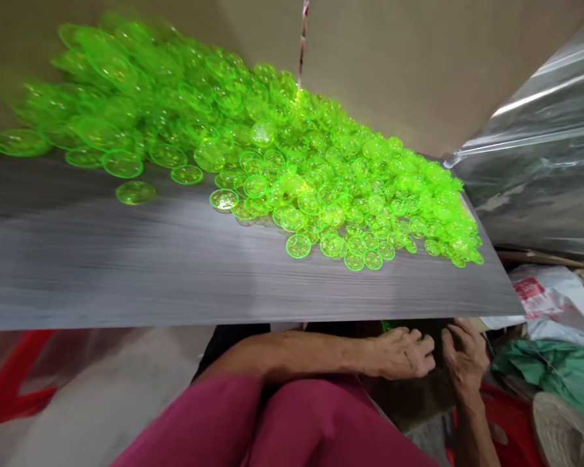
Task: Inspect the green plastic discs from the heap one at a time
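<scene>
A large heap of bright green, see-through round discs (321, 168) lies on a grey wood-grain table (150, 272), against a tan panel at its back. Below the table's front edge, at the right, my left hand (403, 353) reaches across with its fingers bent; what it may hold is hidden. Close beside it my right hand (467, 353) is raised, its fingers curled toward the left hand. A dark surface shows beneath the two hands, with a bit of green by the left wrist. Neither hand touches the heap.
Clear plastic sheeting (540, 149) hangs at the right. White bags (555, 298), green cloth (555, 373), a woven round item (562, 431) and a red stool (511, 431) stand at the lower right. Another red frame (14, 376) is at the lower left.
</scene>
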`<state>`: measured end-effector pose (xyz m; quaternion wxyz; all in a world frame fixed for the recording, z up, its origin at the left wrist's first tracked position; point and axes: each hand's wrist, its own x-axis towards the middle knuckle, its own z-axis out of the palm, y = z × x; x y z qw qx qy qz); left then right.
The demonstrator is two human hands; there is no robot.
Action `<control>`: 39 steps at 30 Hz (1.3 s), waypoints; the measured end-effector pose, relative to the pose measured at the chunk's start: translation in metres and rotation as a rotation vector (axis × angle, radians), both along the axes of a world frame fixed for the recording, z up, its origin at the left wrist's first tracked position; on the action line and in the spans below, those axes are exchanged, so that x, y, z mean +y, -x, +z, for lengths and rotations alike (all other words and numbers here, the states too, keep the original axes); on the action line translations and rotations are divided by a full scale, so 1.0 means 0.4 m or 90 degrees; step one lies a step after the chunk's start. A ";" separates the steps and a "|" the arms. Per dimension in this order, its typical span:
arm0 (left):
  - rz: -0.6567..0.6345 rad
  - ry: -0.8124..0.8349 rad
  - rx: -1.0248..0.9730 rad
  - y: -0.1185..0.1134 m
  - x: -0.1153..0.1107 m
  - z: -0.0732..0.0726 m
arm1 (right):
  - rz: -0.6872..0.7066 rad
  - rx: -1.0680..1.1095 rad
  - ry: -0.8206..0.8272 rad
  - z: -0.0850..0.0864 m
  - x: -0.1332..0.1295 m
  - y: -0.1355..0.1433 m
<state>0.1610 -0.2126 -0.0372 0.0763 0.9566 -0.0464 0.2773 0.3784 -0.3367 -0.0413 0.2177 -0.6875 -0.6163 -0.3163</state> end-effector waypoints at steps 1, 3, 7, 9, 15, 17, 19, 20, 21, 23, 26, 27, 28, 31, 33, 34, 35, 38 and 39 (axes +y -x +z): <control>-0.006 0.016 -0.006 0.040 0.020 0.013 | -0.010 0.013 -0.008 0.010 0.021 0.018; 0.024 0.042 -0.029 0.134 0.081 0.035 | -0.013 0.070 0.006 0.033 0.083 0.068; 0.374 0.129 -0.087 0.338 0.251 0.053 | 0.077 0.176 0.075 0.071 0.278 0.226; 0.577 0.180 -0.042 0.414 0.322 0.060 | 0.156 0.212 0.124 0.080 0.390 0.318; 0.676 0.244 0.206 0.477 0.386 0.096 | 0.247 0.112 0.327 0.092 0.599 0.528; 0.665 0.248 0.228 0.480 0.389 0.095 | 0.274 0.076 0.363 0.096 0.611 0.551; 0.659 0.263 0.212 0.496 0.397 0.087 | 0.327 0.062 0.384 0.098 0.606 0.547; 0.652 0.280 0.197 0.507 0.404 0.082 | 0.358 0.062 0.392 0.098 0.600 0.538; 0.644 0.304 0.180 0.521 0.412 0.077 | 0.382 0.068 0.399 0.097 0.594 0.525; 0.621 0.364 0.155 0.548 0.433 0.071 | 0.389 0.094 0.391 0.094 0.587 0.500; 0.587 0.418 0.130 0.578 0.479 0.078 | 0.335 0.130 0.325 0.094 0.596 0.479; 0.579 0.419 0.123 0.584 0.498 0.085 | 0.324 0.138 0.300 0.096 0.604 0.480; 0.573 0.418 0.118 0.589 0.518 0.093 | 0.322 0.144 0.282 0.101 0.614 0.484; 0.540 0.410 0.113 0.597 0.584 0.117 | 0.335 0.163 0.274 0.122 0.648 0.514; 0.512 0.426 0.109 0.601 0.623 0.128 | 0.347 0.178 0.291 0.135 0.665 0.534; 0.495 0.442 0.099 0.603 0.638 0.130 | 0.354 0.185 0.298 0.139 0.670 0.542; 0.477 0.460 0.088 0.604 0.649 0.130 | 0.359 0.191 0.302 0.141 0.674 0.547; 0.434 0.528 0.039 0.610 0.661 0.117 | 0.356 0.206 0.298 0.137 0.673 0.548; 0.428 0.554 0.020 0.612 0.660 0.111 | 0.354 0.212 0.294 0.133 0.671 0.546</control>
